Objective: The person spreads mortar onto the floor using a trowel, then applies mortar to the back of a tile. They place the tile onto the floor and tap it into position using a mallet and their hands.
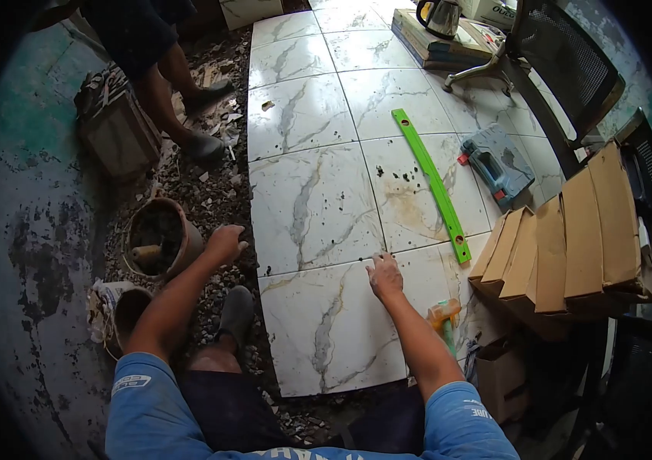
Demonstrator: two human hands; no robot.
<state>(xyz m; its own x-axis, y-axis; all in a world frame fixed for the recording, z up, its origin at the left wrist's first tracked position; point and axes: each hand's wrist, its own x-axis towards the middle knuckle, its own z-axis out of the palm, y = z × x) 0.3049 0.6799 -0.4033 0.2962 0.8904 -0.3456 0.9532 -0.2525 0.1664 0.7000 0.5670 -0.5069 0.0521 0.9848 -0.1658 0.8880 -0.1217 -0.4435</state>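
My right hand point(385, 274) rests on the marble-patterned floor tiles point(314, 299), close to a joint between them, with its fingers apart and nothing held. Over the gravel strip, just off the left edge of the tiles, is my left hand point(225, 244); its fingers are partly spread and no object shows in them. A bright green spirit level point(431, 184) lies on the tiles ahead and right of my right hand. The mallet point(444, 316), with an orange head and green handle, lies to the right of my right forearm.
A bucket point(188, 241) of dark material stands left of my left hand, beside a smaller container point(131, 307). Another person's legs point(176, 84) are on the rubble. Cardboard boxes point(563, 238), a tool case point(497, 165), an office chair point(567, 69) and a kettle point(442, 17) are rightward.
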